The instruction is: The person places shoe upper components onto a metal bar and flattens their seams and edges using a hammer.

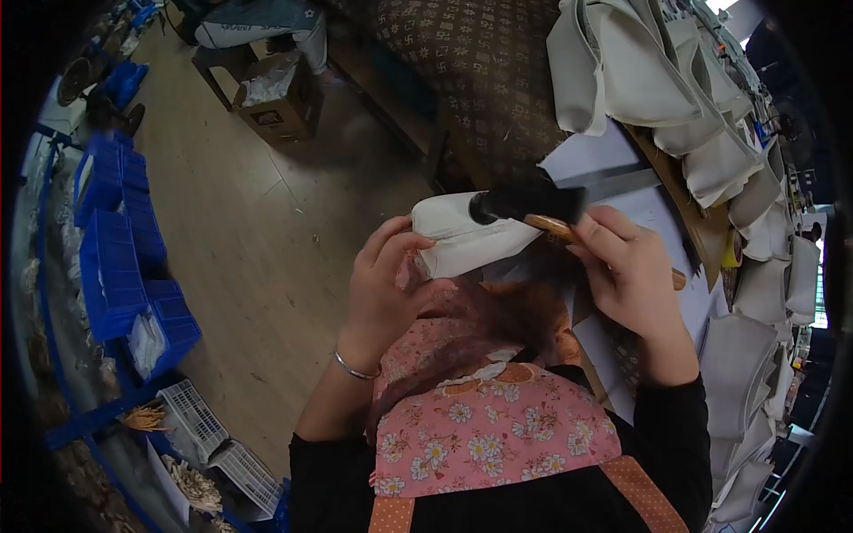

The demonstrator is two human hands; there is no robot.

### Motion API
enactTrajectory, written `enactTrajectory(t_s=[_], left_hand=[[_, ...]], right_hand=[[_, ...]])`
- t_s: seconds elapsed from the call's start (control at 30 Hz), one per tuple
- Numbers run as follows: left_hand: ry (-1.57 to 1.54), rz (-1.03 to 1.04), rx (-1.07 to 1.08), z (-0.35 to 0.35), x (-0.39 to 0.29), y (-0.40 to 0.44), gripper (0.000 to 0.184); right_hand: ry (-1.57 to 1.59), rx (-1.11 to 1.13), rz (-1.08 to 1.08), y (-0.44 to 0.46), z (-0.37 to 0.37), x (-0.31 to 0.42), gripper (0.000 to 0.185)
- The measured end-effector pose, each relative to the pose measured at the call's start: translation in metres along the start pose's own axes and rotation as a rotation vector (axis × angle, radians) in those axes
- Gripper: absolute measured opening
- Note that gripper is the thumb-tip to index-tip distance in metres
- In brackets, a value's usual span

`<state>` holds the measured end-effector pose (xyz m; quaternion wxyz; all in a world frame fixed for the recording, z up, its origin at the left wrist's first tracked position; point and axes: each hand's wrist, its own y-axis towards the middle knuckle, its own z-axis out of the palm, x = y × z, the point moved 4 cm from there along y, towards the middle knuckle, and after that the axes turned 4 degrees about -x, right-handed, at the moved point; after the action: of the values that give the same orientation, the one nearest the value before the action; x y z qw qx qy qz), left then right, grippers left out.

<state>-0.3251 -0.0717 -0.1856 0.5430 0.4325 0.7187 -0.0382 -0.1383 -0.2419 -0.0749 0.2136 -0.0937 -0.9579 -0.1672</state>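
Observation:
A white, leather-like piece (462,250) with a seam along it lies in front of me, above my lap. My left hand (384,282) is closed on its left end, fingers over the edge. My right hand (633,266) grips the wooden handle of a hammer (526,203), and the handle's end sticks out past my palm. The black hammer head is over the white piece near its seam; whether it touches, I cannot tell. A pink floral apron (498,431) covers my front.
White leather-like pieces (622,67) are stacked along the right. A patterned brown cloth (471,71) covers something ahead. On the floor stands a cardboard box (283,111), close to another person's leg (311,44). Blue bins (114,275) and white baskets (194,417) line the left.

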Motion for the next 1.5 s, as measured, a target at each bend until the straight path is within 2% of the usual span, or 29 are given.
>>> enactTrajectory(t_s=[0.03, 0.07, 0.13, 0.17, 0.3, 0.37, 0.4, 0.47, 0.5, 0.63, 0.7, 0.83, 0.9, 1.03, 1.1, 1.13, 1.2, 1.3, 1.33, 1.4, 1.43, 1.47, 1.5], left_hand=[[-0.001, -0.007, -0.007, 0.000, 0.002, -0.001, 0.058], [-0.013, 0.006, -0.013, 0.000, 0.004, -0.001, 0.059], [-0.030, 0.021, -0.020, 0.003, 0.008, -0.004, 0.060], [-0.093, 0.020, -0.032, 0.006, 0.013, -0.006, 0.065], [-0.194, -0.023, -0.066, 0.013, 0.027, -0.014, 0.078], [-0.164, -0.087, -0.040, 0.014, 0.031, -0.020, 0.079], [-0.133, -0.143, -0.009, 0.016, 0.034, -0.021, 0.081], [-0.147, -0.079, -0.061, 0.018, 0.033, -0.021, 0.081], [-0.160, -0.016, -0.110, 0.018, 0.032, -0.020, 0.080], [-0.140, -0.052, -0.049, 0.021, 0.041, -0.026, 0.089], [-0.191, -0.152, 0.068, 0.032, 0.059, -0.029, 0.102], [-0.170, -0.217, 0.160, 0.055, 0.080, -0.030, 0.110], [-0.534, -0.427, 0.265, 0.080, 0.110, -0.044, 0.109], [-0.524, -0.384, 0.274, 0.085, 0.111, -0.036, 0.106], [-0.407, -0.331, 0.224, 0.081, 0.116, -0.041, 0.103], [-0.405, -0.328, 0.227, 0.075, 0.116, -0.044, 0.103], [-0.405, -0.575, 0.250, 0.065, 0.122, -0.053, 0.094], [-0.412, -0.624, 0.195, 0.051, 0.111, -0.065, 0.085], [-0.405, -0.626, 0.202, 0.049, 0.083, -0.057, 0.085], [-0.929, -0.680, -0.204, 0.041, 0.014, -0.035, 0.067], [-0.923, -0.677, -0.196, 0.035, 0.029, -0.041, 0.067], [-0.932, -0.754, -0.012, 0.030, 0.055, -0.054, 0.072], [-0.933, -0.829, 0.173, 0.029, 0.053, -0.050, 0.077]], right_hand=[[-0.022, -0.088, -0.089, -0.001, -0.005, 0.003, 0.072], [-0.023, -0.080, -0.091, 0.001, 0.002, 0.005, 0.072], [0.155, -0.241, -0.164, 0.004, 0.014, 0.014, 0.069], [0.054, 0.015, -0.051, 0.006, 0.019, 0.013, 0.066], [-0.165, 0.066, -0.059, 0.014, 0.004, 0.017, 0.066], [0.191, -0.140, -0.148, 0.008, 0.006, 0.018, 0.068], [0.191, -0.137, -0.145, 0.011, 0.008, 0.022, 0.068], [-0.028, 0.161, -0.064, 0.019, 0.024, 0.025, 0.066], [0.052, 0.181, 0.049, 0.018, 0.031, 0.014, 0.064], [-0.024, 0.134, 0.007, 0.007, 0.007, 0.002, 0.066], [-0.015, 0.100, 0.104, -0.007, 0.000, -0.016, 0.065], [-0.050, 0.007, 0.251, -0.041, -0.022, -0.046, 0.061], [-0.075, -0.073, 0.323, -0.061, -0.031, -0.062, 0.055], [-0.031, -0.187, 0.417, -0.120, -0.040, -0.107, 0.053], [0.371, -0.283, 0.973, -0.161, -0.036, -0.140, 0.053], [0.374, -0.287, 0.974, -0.171, -0.035, -0.147, 0.053], [0.567, -0.401, 1.158, -0.194, -0.028, -0.164, 0.055], [0.741, -0.476, 1.213, -0.218, -0.014, -0.186, 0.054], [0.748, -0.479, 1.219, -0.219, -0.013, -0.187, 0.054], [0.725, -0.444, 1.174, -0.213, -0.013, -0.187, 0.054], [0.732, -0.452, 1.176, -0.211, -0.014, -0.185, 0.054], [0.721, -0.437, 1.189, -0.207, -0.015, -0.183, 0.053], [0.711, -0.420, 1.204, -0.207, -0.015, -0.182, 0.053]])
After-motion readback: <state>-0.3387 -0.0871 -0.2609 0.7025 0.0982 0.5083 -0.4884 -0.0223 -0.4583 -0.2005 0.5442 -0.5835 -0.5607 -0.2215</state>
